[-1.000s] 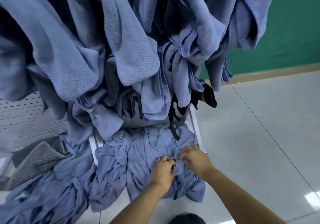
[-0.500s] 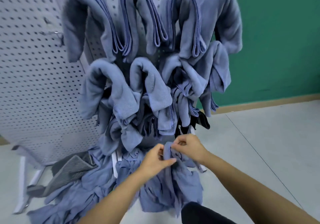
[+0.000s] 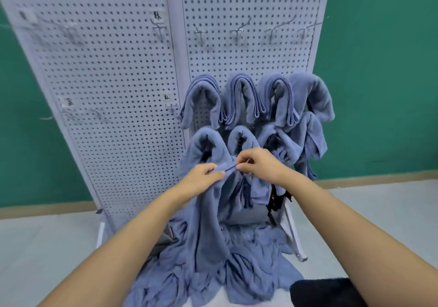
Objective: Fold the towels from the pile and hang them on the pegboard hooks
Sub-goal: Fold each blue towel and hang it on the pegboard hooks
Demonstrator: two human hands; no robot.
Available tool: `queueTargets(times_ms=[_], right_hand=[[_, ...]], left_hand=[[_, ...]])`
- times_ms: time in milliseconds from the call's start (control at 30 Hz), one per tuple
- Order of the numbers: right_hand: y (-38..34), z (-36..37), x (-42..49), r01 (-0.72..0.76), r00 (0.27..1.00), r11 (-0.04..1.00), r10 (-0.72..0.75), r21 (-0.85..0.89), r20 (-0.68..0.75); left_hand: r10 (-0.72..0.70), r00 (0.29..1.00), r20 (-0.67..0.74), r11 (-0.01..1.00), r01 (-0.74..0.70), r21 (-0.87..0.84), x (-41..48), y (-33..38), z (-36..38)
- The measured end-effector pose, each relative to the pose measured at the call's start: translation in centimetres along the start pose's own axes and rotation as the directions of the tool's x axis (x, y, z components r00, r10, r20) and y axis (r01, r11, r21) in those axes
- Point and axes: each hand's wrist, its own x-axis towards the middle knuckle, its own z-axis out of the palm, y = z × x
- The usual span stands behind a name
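Pinching towel top edge: left grip, right grip nearly touching; rest hangs below toward pile.

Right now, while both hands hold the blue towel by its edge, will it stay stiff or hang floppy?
Probably floppy: the towel sags in loose folds below the left hand and right hand. Likely light, since two pinches carry it.

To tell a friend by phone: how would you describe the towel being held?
Find the white pegboard, with blue towels hung on its lower right and a pile at its foot. The towel rises from that pile, its top edge pinched by the left hand and right hand. Unlike the rest, it is held up, neither hung nor lying flat.
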Motion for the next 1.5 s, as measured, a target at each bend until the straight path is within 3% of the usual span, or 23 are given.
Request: queueTargets(times_ms=[100, 200, 333, 433, 500, 633, 767, 867, 1067, 1233, 1333, 1500], right_hand=[[-2.3, 1.5, 0.1, 0.035, 0.993, 0.997, -0.027, 0.069, -0.116], [-4.1, 3.9, 0.3, 0.114, 0.98, 0.993, -0.111, 0.008, -0.165], [-5.0, 5.8, 0.4, 0.164, 0.972, 0.986, -0.165, -0.019, -0.17], [-4.1, 6.3, 0.1, 0.06, 0.991, 0.996, -0.051, 0.067, -0.122], [-3.0, 6.7, -0.4, -0.06, 0.996, 0.987, 0.069, 0.147, -0.061], [-0.6, 7.8, -2.0, -0.281, 0.959, 0.905, 0.271, 0.318, 0.078], [0.6, 8.1, -2.9, -0.433, 0.898, 0.803, 0.344, 0.41, 0.275], [0.8, 8.4, -3.1, -0.493, 0.867, 0.759, 0.388, 0.425, 0.314], [0.9, 8.7, -2.4, -0.513, 0.855, 0.684, 0.347, 0.519, 0.386], [0.2, 8.6, -1.4, -0.378, 0.926, 0.417, 0.184, 0.826, 0.331], [0.0, 8.4, -0.6, -0.312, 0.949, 0.248, 0.137, 0.917, 0.285], [0.0, 7.0, -0.6, -0.363, 0.931, 0.238, 0.136, 0.901, 0.339]], left_hand=[[-0.157, 0.982, 0.105, 0.979, 0.141, 0.146, -1.7, -0.5, -1.7], [-0.37, 0.922, 0.119, 0.897, 0.321, 0.303, -2.0, -2.8, -2.3], [-0.497, 0.866, 0.052, 0.865, 0.49, 0.11, -2.7, -5.4, -2.3], [-0.541, 0.835, 0.101, 0.771, 0.54, -0.339, -3.3, -6.0, -2.6], [-0.519, 0.834, 0.188, 0.63, 0.521, -0.576, -3.7, -5.7, -2.7], [-0.413, 0.888, 0.204, 0.461, 0.397, -0.794, -4.1, -3.0, -2.9], [-0.288, 0.948, 0.139, 0.368, 0.243, -0.897, -4.3, -0.4, -3.3], [-0.203, 0.973, 0.113, 0.336, 0.177, -0.925, -4.1, 0.7, -3.4], [-0.106, 0.989, 0.103, 0.277, 0.129, -0.952, -3.6, 1.6, -3.2], [-0.102, 0.987, 0.121, 0.253, 0.144, -0.957, -3.6, 1.5, -3.6], [-0.101, 0.987, 0.124, 0.253, 0.146, -0.956, -3.9, 1.4, -4.0], [-0.166, 0.985, 0.046, 0.279, 0.092, -0.956, -3.9, 0.0, -5.2]])
